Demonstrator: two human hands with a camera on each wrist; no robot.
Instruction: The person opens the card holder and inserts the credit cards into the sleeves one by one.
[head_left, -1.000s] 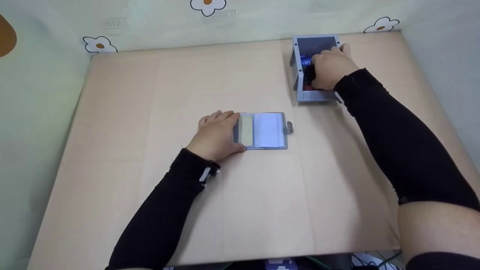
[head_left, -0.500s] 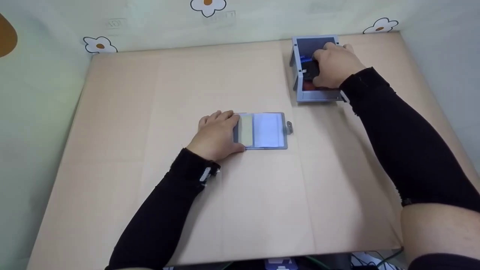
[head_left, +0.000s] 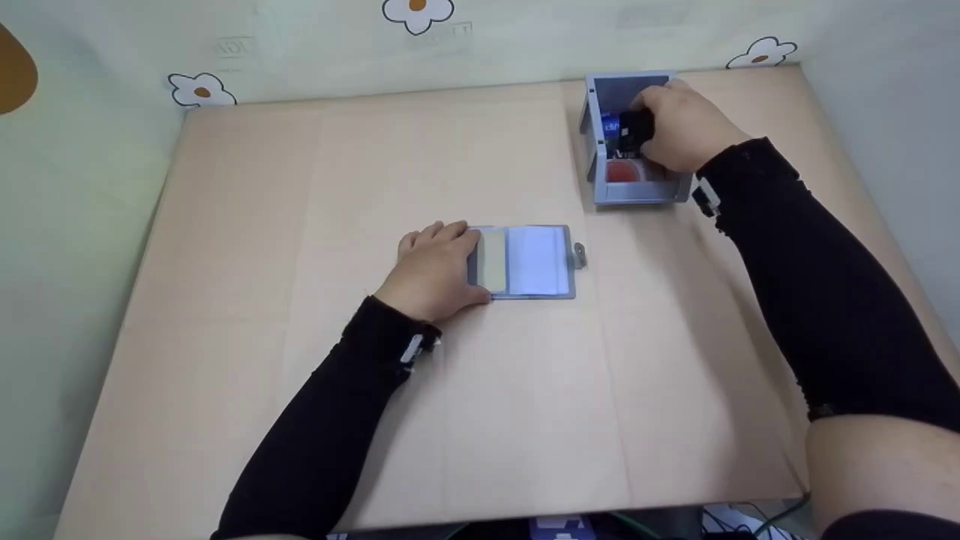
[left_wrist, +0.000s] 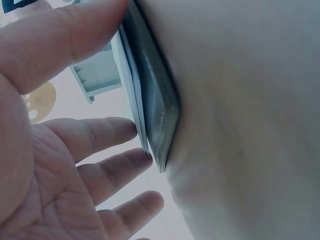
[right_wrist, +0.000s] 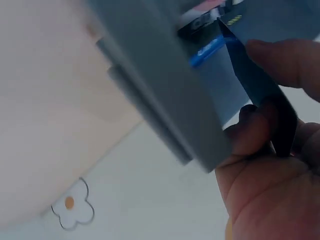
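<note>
A small grey notebook (head_left: 536,260) lies spread on the table, with white pages, a pale yellow pad and a metal clasp at its right. My left hand (head_left: 431,271) rests across its left edge, thumb at the near side. Its fingers look nearly straight in the left wrist view, tips against the notebook's edge (left_wrist: 160,105). Inside the grey bin (head_left: 637,193) at the back right, my right hand (head_left: 684,129) grips a thin, flat black object (head_left: 636,129). The right wrist view shows this dark flat piece (right_wrist: 260,82) between thumb and fingers; its kind is unclear.
A round red item (head_left: 622,172) and a blue packet (head_left: 611,126) lie in the bin. Bin walls stand around the right hand. Flower-patterned wall covering (head_left: 315,52) rises behind the table (head_left: 450,420). Cables (head_left: 780,517) show below its front edge.
Inside the bin my right hand has shifted slightly right, the black object now in its grip. More of the red item shows. The left hand and notebook have stayed put.
</note>
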